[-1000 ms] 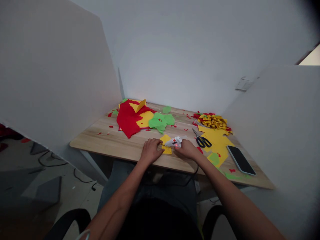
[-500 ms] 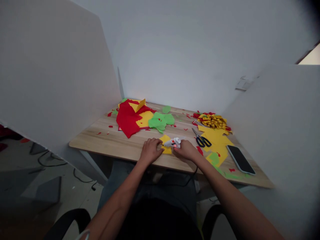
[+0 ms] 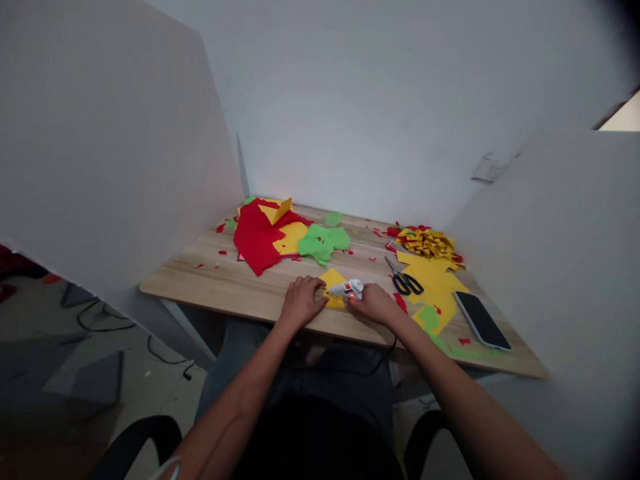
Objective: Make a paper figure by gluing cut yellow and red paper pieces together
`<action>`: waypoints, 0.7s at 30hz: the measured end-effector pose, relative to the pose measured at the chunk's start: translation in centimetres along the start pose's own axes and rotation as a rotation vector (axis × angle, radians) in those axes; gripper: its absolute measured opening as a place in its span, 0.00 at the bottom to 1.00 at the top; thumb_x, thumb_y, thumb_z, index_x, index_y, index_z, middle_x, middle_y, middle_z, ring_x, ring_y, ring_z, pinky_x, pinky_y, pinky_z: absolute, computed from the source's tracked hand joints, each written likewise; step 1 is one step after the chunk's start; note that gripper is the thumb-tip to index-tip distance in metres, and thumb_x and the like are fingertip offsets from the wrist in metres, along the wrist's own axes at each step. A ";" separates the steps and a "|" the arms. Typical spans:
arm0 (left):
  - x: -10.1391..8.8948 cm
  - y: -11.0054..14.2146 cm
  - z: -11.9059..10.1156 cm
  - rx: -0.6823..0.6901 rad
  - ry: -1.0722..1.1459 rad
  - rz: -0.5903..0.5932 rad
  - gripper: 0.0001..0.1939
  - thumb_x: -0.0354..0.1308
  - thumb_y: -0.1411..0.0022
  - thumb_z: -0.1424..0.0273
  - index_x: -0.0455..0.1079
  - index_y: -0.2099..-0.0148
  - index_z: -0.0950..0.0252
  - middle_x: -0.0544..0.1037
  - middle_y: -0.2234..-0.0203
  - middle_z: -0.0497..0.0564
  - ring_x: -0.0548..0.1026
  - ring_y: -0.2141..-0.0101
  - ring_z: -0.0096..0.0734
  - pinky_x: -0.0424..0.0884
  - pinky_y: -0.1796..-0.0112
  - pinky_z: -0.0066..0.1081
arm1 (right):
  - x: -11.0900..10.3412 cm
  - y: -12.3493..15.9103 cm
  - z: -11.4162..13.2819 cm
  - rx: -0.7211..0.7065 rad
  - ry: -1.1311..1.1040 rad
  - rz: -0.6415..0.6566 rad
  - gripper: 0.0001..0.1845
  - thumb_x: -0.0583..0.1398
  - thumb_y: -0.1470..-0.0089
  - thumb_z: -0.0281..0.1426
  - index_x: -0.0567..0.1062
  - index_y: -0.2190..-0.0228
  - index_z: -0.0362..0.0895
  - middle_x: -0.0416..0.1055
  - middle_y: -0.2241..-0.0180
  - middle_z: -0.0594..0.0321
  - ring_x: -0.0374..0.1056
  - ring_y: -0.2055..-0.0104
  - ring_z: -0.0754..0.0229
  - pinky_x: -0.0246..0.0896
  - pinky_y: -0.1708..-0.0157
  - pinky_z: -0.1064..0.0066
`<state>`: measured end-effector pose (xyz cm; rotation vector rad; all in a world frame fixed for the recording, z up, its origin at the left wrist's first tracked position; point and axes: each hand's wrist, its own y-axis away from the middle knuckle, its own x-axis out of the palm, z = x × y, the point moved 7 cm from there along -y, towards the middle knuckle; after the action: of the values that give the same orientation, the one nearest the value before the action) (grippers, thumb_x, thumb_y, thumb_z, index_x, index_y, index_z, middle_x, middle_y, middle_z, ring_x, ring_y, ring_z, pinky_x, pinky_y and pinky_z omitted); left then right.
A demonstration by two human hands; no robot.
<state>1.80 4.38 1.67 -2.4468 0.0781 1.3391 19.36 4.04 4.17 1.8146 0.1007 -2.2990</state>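
No lettering is legible; the glue gun (image 3: 345, 289) bears a marking (image 3: 349, 287) (orange and dark, too small to read).

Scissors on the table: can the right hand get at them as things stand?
Probably not right away: the right hand is taken up by the white glue gun. The scissors lie close by, handles uncovered, so it likely could once freed.
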 end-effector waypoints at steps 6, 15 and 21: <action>0.1 0.0 0.1 -0.002 -0.003 0.008 0.16 0.63 0.44 0.63 0.72 0.52 0.58 0.78 0.56 0.51 0.70 0.53 0.43 0.63 0.55 0.38 | -0.1 0.2 -0.1 0.009 0.012 0.011 0.17 0.58 0.45 0.38 0.81 0.65 0.37 0.79 0.66 0.48 0.72 0.68 0.55 0.51 0.74 0.71; 0.0 0.0 0.1 -0.001 -0.001 0.003 0.16 0.63 0.44 0.63 0.72 0.52 0.58 0.77 0.56 0.50 0.70 0.53 0.42 0.63 0.55 0.37 | -0.2 0.0 -0.3 0.039 0.040 -0.012 0.18 0.58 0.44 0.39 0.80 0.64 0.37 0.79 0.65 0.47 0.73 0.67 0.54 0.51 0.74 0.71; 0.1 0.0 0.2 0.003 -0.004 -0.003 0.16 0.62 0.43 0.63 0.72 0.52 0.58 0.77 0.56 0.51 0.70 0.54 0.42 0.62 0.55 0.37 | -0.1 -0.2 0.3 0.001 0.052 -0.015 0.19 0.56 0.44 0.39 0.80 0.64 0.37 0.79 0.65 0.47 0.73 0.67 0.54 0.51 0.74 0.70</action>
<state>1.72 4.43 1.49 -2.4410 0.0753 1.3413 19.00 4.21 4.33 1.8814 0.1217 -2.2630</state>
